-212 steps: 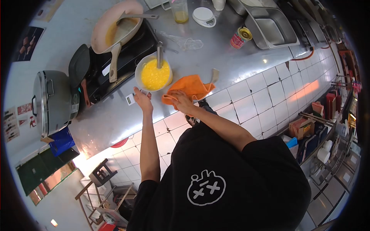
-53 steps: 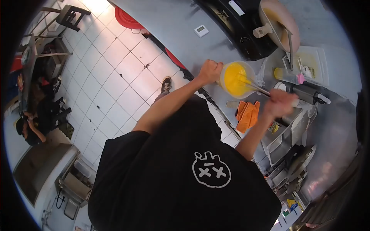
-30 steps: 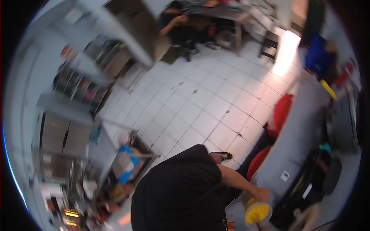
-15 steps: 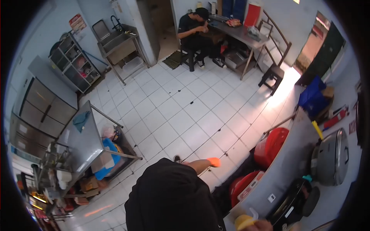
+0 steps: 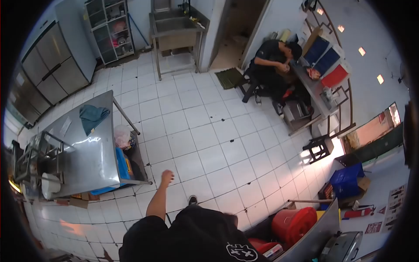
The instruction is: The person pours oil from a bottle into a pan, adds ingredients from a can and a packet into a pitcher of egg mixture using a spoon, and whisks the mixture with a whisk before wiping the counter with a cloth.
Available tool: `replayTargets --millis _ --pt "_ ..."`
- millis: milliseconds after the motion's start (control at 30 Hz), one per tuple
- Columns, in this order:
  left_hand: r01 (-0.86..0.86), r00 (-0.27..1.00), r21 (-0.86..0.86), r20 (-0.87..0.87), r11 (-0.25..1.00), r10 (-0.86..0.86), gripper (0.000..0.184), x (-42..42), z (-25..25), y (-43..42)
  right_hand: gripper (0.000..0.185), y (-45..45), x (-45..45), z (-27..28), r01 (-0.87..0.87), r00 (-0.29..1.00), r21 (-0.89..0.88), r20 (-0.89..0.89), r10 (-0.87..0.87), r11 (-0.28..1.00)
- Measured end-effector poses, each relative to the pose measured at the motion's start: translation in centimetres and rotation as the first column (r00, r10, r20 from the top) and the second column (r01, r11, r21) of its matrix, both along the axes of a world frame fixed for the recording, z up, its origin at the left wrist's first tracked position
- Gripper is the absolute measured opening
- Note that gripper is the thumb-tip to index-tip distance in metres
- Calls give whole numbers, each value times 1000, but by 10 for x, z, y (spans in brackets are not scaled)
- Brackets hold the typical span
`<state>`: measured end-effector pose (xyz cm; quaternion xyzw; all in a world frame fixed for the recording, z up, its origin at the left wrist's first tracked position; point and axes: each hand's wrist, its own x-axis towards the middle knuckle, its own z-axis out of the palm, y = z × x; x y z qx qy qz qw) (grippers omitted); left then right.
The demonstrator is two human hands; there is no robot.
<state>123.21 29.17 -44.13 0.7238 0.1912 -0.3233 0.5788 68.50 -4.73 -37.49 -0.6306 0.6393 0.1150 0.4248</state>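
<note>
My left hand (image 5: 167,177) hangs out in front of my body, above the white tiled floor (image 5: 209,168). Its fingers are curled in, and I see nothing in them. The nearest thing is the steel table (image 5: 94,150) to the left, which the hand does not touch. A teal cloth (image 5: 94,118) lies crumpled on that table. I cannot see my right hand; my black shirt (image 5: 196,238) fills the bottom middle, and one shoe (image 5: 193,200) shows ahead of it.
A red lidded bin (image 5: 297,225) stands by a steel counter (image 5: 321,231) at lower right. Further off, a person in black (image 5: 273,65) sits on a stool at a side table (image 5: 316,89). A sink (image 5: 176,28), shelf rack (image 5: 111,32) and steel fridge (image 5: 54,65) line the far wall.
My view has swung, bringing the left table closer and pushing the counter toward the lower right edge. A hand and yellow thing at the counter are out of view. My left arm now extends forward.
</note>
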Motion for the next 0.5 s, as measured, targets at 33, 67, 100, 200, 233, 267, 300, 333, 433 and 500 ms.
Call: replayTargets --millis 33,67,100,200,233,267,300,333,433,500 --pt "-145 989 -34 -30 989 144 14 3 -5 35 39 -11 -2 -2 -5 1000 -9 -6 5 1000" --pt "-247 962 36 -108 968 249 14 3 -22 69 39 -22 -7 -4 -9 1000 -37 -7 8 999" --pt "-162 971 110 -158 981 178 15 -2 -82 109 38 -34 -13 -4 -15 1000 -74 -12 14 997" --pt "221 896 454 -444 863 4 21 -20 -8 144 38 -97 -33 -5 -23 998 -377 43 42 926" --pt "333 834 361 -544 871 -93 24 -19 -16 153 39 -116 -25 9 23 993 -458 113 33 888" --pt "436 756 253 -623 864 -199 27 -18 -36 166 36 -131 45 78 316 936 -430 287 -204 846" --pt "447 729 77 -609 891 -313 32 -16 -70 192 35 -150 78 101 391 881 -303 396 -259 869" --pt "439 703 -104 -578 892 -414 38 -13 -98 212 34 -169 110 122 458 808 -163 486 -333 874" --pt "370 853 98 -428 924 -297 35 -18 19 110 30 -200 210 136 450 757 -43 549 -355 892" --pt "221 923 51 -332 974 -192 34 5 39 69 28 -209 281 102 369 804 2 501 -321 929"
